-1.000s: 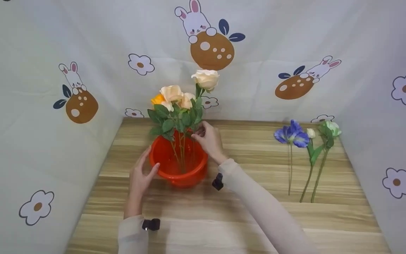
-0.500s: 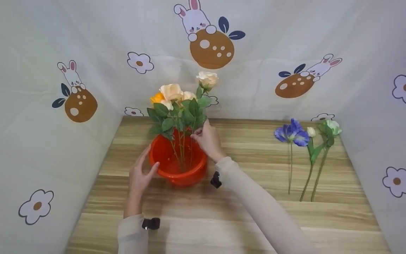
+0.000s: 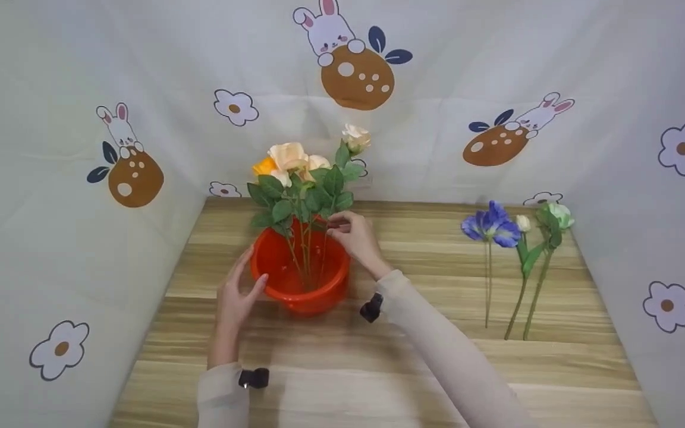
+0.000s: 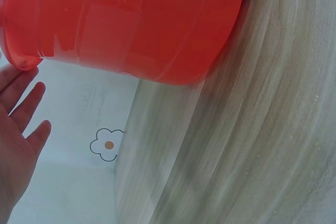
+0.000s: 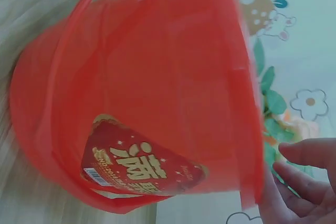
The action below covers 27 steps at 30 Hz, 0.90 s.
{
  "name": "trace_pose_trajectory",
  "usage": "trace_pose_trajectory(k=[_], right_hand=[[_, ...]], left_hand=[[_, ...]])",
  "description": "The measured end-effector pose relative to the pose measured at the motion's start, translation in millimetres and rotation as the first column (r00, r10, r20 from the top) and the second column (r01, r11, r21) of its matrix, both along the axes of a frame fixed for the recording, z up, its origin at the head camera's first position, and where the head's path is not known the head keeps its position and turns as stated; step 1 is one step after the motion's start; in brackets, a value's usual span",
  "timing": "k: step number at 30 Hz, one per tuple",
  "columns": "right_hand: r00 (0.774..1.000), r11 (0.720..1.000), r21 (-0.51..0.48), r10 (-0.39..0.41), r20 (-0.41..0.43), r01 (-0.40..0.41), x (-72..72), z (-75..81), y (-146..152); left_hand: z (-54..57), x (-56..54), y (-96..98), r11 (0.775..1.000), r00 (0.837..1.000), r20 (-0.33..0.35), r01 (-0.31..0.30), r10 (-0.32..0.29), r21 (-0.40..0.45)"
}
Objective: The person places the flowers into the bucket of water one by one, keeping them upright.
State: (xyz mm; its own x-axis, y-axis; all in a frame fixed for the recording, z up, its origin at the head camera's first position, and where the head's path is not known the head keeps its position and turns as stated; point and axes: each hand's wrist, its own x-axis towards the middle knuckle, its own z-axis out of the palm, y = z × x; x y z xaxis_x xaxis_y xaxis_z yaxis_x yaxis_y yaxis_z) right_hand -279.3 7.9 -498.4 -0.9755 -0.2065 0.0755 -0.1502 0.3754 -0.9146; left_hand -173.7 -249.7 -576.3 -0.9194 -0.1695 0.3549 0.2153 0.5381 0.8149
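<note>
A red plastic bucket (image 3: 319, 302) stands on the wooden table, holding several artificial roses with green leaves. My left hand (image 3: 238, 297) rests against its left rim, fingers straight and spread; the left wrist view shows these fingertips at the lip of the bucket (image 4: 126, 24). At the back right of the rim, my right hand (image 3: 357, 236) pinches the stem of a pale cream rose (image 3: 356, 139), which leans right of the other peach roses (image 3: 288, 156). In the right wrist view, thumb and fingers of the right hand (image 5: 307, 182) are beside green leaves, the stem between them unclear.
On the table's right side lie a blue-purple flower (image 3: 491, 224), a small white tulip (image 3: 522, 223) and a pale green flower (image 3: 558, 215) with long stems. A printed cloth (image 3: 426, 137) encloses the table at the back and sides. The bucket bears a label (image 5: 136, 161).
The cream rose has turned and tipped slightly right, its leaves swinging outward. My right hand has shifted a little at its stem. The left hand has stayed on the rim.
</note>
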Motion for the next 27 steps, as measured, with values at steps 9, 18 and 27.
trace_pose_trajectory(k=[9, 18, 27], right_hand=[[0.999, 0.987, -0.16, -0.009, 0.036, 0.015, -2.4, 0.5, 21.6], [0.998, 0.969, -0.237, -0.06, 0.037, 0.067, -8.0, 0.8, 51.2], [0.989, 0.942, -0.304, -0.121, 0.081, 0.14, -12.9, -3.2, 92.7]], left_hand=[[2.8, 0.2, -4.8, 1.0, 1.0, 0.016, -0.011, 0.011, -0.007], [0.7, 0.9, -5.1, 1.0, 1.0, 0.029, -0.004, 0.004, -0.013], [-3.1, -0.6, -0.1, 1.0, 1.0, 0.002, 0.001, -0.001, -0.004]])
